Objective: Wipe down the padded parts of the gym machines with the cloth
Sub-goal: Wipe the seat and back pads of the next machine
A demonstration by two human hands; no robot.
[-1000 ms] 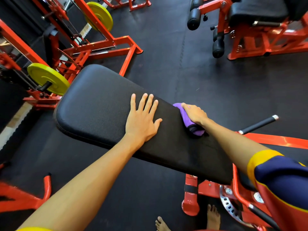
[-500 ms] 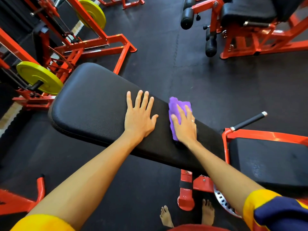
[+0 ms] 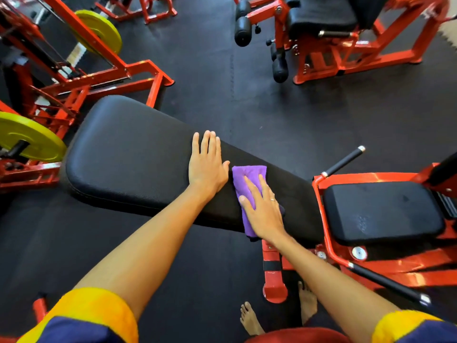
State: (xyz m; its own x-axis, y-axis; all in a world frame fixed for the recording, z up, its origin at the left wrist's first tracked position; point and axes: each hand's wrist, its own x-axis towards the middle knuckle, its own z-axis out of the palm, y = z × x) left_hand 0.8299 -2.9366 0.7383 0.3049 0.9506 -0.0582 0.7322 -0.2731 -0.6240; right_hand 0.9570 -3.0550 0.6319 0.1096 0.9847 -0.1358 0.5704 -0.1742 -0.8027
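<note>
Right hand point(image 3: 263, 209) flat, fingers spread, pressing purple cloth point(image 3: 247, 180) onto black backrest pad point(image 3: 128, 154). Left hand point(image 3: 206, 167) flat just beside it, fingers together, on same pad. Seat pad point(image 3: 383, 211) to the right, red frame point(image 3: 319, 194). No readable labels.

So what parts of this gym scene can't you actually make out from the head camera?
- The purple cloth: its near half lies under the right hand.
- The long bench pad: the strip beneath the cloth and both hands, including the left hand, is covered, so wet or dry cannot be told there.
- The left yellow weight plate: cut off by the picture's left edge.
- The far leg machine: its top is cut off by the upper edge.
</note>
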